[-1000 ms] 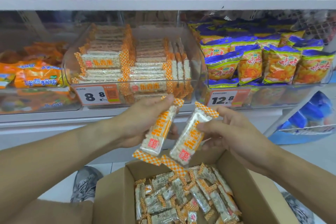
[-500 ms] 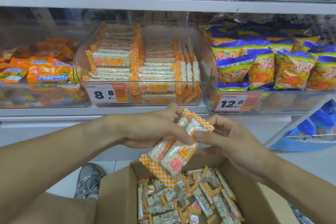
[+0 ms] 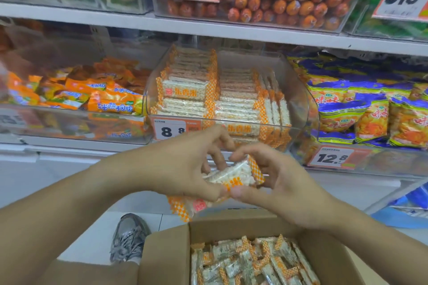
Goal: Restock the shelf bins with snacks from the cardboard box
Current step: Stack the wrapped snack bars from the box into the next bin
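I have both hands together in front of the shelf, and each one grasps the same small stack of bars (image 3: 231, 177). My left hand (image 3: 185, 166) curls over the stack from the left, thumb under and fingers on top; my right hand (image 3: 275, 183) pinches the right end, with the thumb below and the fingers over the checkered edge. So both grips are closed on the bars, none is free. How many bars are in the stack I cannot tell, I think two.

The bars look light and rather stiff inside, but the clear wrapper is smooth, so they may slide one on another. I judge it is better to hold them across the middle body, not by the thin crimped ends, and not to squeeze hard because puffed rice can crumble.

The stack hangs just above the box (image 3: 166, 252), which is full of more bars. Beyond my hands is the bin (image 3: 298, 99), already loaded with the same snack, with some room on the top right.
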A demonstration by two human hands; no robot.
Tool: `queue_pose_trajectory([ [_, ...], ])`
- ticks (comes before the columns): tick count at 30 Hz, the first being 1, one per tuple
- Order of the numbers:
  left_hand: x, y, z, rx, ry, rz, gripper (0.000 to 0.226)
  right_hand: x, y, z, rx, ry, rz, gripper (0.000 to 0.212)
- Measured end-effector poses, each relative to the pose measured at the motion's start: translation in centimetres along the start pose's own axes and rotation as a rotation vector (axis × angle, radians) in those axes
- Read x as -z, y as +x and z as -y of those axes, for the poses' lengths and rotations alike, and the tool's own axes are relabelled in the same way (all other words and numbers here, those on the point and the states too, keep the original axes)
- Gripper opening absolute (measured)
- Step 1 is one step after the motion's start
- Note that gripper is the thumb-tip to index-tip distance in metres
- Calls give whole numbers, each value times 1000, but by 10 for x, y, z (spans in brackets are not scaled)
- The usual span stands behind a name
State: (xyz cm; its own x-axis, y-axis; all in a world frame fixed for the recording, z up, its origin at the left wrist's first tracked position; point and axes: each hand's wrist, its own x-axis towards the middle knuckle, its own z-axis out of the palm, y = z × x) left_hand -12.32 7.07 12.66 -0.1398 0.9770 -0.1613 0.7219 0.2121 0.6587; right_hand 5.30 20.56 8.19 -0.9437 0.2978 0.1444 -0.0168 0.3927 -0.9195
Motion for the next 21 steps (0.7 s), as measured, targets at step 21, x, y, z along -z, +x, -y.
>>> queue_pose_trajectory([
  [21,31,28,112,49,332,-966,66,-26,199,-10,146,-876,-431,34],
])
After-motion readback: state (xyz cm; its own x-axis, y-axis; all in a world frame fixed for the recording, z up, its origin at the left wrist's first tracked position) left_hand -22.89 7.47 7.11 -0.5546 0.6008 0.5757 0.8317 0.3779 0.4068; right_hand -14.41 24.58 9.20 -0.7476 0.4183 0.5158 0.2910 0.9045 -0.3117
